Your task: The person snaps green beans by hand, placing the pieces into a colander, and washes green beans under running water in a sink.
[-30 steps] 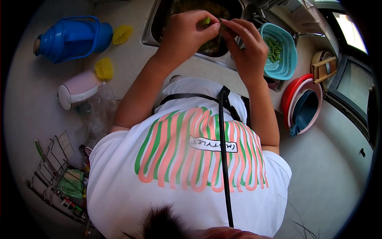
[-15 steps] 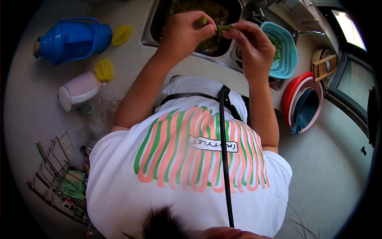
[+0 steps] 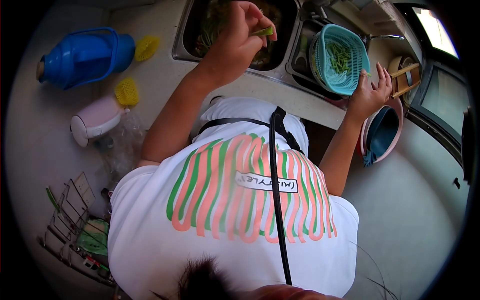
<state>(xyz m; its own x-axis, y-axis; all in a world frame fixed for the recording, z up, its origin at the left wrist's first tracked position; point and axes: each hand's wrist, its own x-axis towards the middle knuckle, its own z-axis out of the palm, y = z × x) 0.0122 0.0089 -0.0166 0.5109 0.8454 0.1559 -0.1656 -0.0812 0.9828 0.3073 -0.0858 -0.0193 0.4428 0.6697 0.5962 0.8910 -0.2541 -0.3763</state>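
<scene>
My left hand is closed on a green bean, its end sticking out past the fingers above the left sink basin. Leafy greens and dark matter lie in that basin, partly hidden by the hand. My right hand is at the near right rim of a turquoise colander basket, its thumb and fingers spread apart. A small light-green bit shows by the thumb tip. Short cut green bean pieces lie in the basket, which sits over the right side of the sink.
On the left of the counter stand a blue thermos flask, two yellow mesh scrubbers and a pink-and-white kettle. Nested basins are at the right, below a wooden rack. A wire rack is at lower left.
My hands have parted. The right one has moved right and down to the basket's rim and its fingers have spread; the left stays over the basin with the bean, turned and slightly higher.
</scene>
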